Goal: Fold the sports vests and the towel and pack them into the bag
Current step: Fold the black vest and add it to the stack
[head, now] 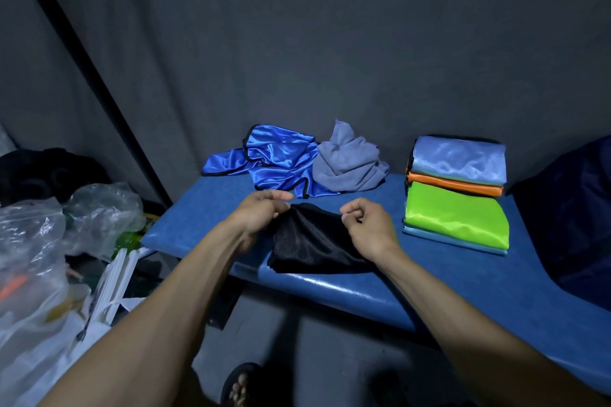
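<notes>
Both hands, left hand (261,213) and right hand (365,225), pinched the black mesh vest's (310,244) far edge; slippery fabric could slide off the worktop (446,277).

Single head view, close, facing forward-down over bench (463,277).

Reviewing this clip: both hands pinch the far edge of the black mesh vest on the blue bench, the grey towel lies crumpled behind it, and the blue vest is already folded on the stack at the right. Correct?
One error: the blue vest is not folded or stacked. The head view shows it crumpled at the back of the bench, beside the grey towel. The stack holds light blue, orange and green pieces. The left hand and right hand do pinch the black mesh vest.
</notes>
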`<state>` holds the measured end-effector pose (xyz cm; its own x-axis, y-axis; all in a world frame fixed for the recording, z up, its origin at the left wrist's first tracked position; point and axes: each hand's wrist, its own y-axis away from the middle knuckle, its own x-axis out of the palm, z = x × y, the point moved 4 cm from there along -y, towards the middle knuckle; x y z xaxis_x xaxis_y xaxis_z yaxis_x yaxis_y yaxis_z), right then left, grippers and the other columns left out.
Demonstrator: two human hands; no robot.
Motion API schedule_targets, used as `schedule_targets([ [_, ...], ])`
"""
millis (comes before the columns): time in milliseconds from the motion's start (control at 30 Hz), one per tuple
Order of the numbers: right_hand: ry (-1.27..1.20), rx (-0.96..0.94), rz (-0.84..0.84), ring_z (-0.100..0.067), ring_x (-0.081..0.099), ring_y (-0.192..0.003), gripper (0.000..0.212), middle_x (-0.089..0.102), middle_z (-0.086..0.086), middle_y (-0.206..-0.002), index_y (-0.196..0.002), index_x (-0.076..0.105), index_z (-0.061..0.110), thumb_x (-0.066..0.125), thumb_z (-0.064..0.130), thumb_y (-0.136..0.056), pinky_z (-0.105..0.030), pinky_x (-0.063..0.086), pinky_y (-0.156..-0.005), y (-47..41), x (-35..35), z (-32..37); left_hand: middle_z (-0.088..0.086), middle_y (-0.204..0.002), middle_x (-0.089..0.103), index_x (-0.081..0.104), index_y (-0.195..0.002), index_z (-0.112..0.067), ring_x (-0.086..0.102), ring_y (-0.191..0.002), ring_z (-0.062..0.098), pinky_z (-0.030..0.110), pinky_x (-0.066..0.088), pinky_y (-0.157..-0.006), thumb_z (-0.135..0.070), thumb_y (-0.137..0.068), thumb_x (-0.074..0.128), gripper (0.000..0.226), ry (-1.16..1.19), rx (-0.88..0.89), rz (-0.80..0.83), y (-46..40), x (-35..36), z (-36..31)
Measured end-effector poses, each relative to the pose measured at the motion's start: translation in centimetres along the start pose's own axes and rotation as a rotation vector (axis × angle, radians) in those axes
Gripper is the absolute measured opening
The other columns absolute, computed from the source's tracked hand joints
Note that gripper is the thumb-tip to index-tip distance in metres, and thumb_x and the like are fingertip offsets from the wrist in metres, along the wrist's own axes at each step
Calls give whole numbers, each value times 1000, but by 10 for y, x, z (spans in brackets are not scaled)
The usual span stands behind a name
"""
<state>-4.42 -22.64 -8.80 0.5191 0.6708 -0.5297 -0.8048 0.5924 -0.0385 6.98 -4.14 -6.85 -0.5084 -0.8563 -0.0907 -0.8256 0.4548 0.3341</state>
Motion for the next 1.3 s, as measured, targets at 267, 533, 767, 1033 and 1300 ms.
schedule_targets([
  [267,-16,-6,14,-8,58,-69,25,63,12,-74,-85,68,29,59,7,-94,-26,47,-72,-2,3,-4,-11,-87,63,63,-88,-25,58,-93,19,42,40,-105,-19,-103,44,26,-615,96,-31,-16,11,4],
  [533,96,-40,29,-18,66,-82,23,64,14,-75,-82,67,31,57,13,-94,-34,53,-82,-2,5,-4,-16,-90,69,68,-84,-34,64,-100,17,54,37,-109,-47,-101,50,28,-809,197,-18,-25,-2,11],
  [767,315,-167,-5,-30,64,-96,16,71,-1,-97,-81,62,27,53,18,-91,-44,54,-82,2,9,4,-6,-116,59,67,-119,-33,48,-112,19,42,38,-100,-41,-105,43,30,-1072,615,-62,18,33,-10],
  [1033,413,156,131,-30,57,-78,45,59,-7,-76,-67,47,15,57,48,-96,-33,39,-61,2,-25,5,-4,-87,60,66,-87,-23,58,-90,19,41,46,-91,-41,-97,50,26,-804,645,-115,13,20,25],
  [1300,-83,257,34,-23,58,-62,36,59,-2,-62,-65,56,19,76,43,-82,-33,45,-62,10,-15,6,-6,-97,56,64,-101,-23,51,-97,13,39,41,-94,-41,-101,33,36,-648,706,-154,25,19,42],
])
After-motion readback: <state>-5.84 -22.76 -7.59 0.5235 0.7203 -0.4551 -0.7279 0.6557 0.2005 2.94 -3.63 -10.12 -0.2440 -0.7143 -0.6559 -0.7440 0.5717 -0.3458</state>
